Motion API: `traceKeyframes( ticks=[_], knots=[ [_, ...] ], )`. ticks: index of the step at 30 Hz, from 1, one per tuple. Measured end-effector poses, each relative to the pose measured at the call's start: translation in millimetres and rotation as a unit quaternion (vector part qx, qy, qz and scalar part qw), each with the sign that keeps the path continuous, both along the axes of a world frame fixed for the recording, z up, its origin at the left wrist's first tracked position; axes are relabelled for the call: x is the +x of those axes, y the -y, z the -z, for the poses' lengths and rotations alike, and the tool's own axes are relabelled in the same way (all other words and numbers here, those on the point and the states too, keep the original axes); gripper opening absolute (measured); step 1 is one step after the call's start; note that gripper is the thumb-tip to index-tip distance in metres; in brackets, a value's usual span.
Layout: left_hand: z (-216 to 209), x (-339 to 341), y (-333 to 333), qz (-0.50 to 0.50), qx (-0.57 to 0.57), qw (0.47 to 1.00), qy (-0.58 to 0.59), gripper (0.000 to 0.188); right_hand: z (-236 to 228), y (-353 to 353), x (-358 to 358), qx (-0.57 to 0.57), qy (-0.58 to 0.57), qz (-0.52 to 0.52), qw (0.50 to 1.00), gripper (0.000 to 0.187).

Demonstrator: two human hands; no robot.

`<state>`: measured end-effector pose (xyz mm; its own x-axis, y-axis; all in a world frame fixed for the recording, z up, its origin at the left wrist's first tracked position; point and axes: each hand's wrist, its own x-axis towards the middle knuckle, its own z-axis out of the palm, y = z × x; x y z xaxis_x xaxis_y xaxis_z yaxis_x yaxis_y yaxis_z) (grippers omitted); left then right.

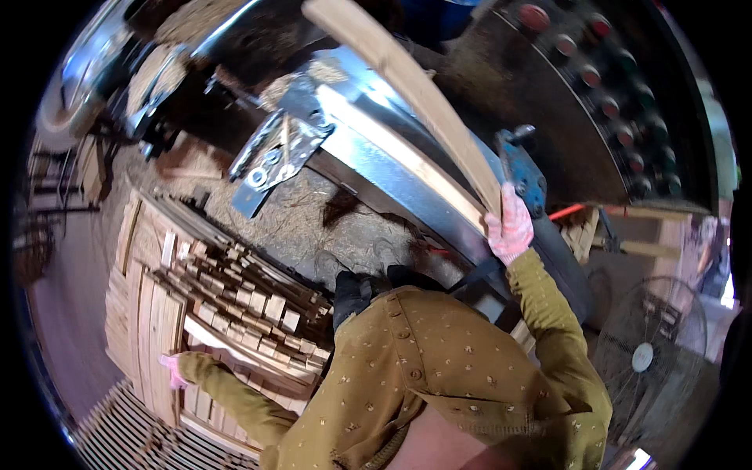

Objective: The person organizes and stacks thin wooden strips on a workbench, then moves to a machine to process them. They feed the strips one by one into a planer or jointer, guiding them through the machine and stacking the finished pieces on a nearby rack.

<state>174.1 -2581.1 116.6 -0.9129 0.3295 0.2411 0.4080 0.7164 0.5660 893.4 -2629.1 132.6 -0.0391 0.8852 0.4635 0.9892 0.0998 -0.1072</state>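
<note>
My right hand (511,229), in a pink and white glove, is closed at the near end of a long curved wooden strip (415,86). That strip slants up and away to the left over a metal machine bed (368,160). A second, straighter wooden strip (399,149) lies along the bed, its near end beside the same hand. Down at the left, my left hand (175,371), in a similar glove, grips the edge of a light wooden board (160,345) on a stack; its fingers show only in part.
Many short wooden sticks (251,301) are piled left of my legs. A metal bracket with bolts (270,164) juts from the machine. A blue metal fitting (525,172) stands beyond my right hand. At right are a button panel (611,102) and a fan (642,357). Shavings cover the floor (305,211).
</note>
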Motion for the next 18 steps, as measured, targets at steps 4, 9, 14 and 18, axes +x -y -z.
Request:
traceKeyframes(
  ticks=[4, 9, 14, 18],
  knots=[
    [-44, 264, -31, 0.284, 0.12, 0.901, 0.305, 0.035, 18, 79, 19, -0.067, -0.048, 0.063, 0.995, 0.064],
    [27, 483, -91, 0.399, 0.015, 0.81, 0.43, 0.076, 4, 112, 21, -0.153, -0.058, 0.081, 0.983, 0.054],
    [-9, 512, -98, 0.565, -0.219, 0.773, 0.188, 0.09, 23, 204, 19, -0.074, -0.093, 0.073, 0.99, 0.051],
    [23, 577, -95, 0.529, -0.068, 0.768, 0.354, 0.096, 28, 220, 35, -0.07, -0.08, 0.109, 0.988, 0.054]
  ],
)
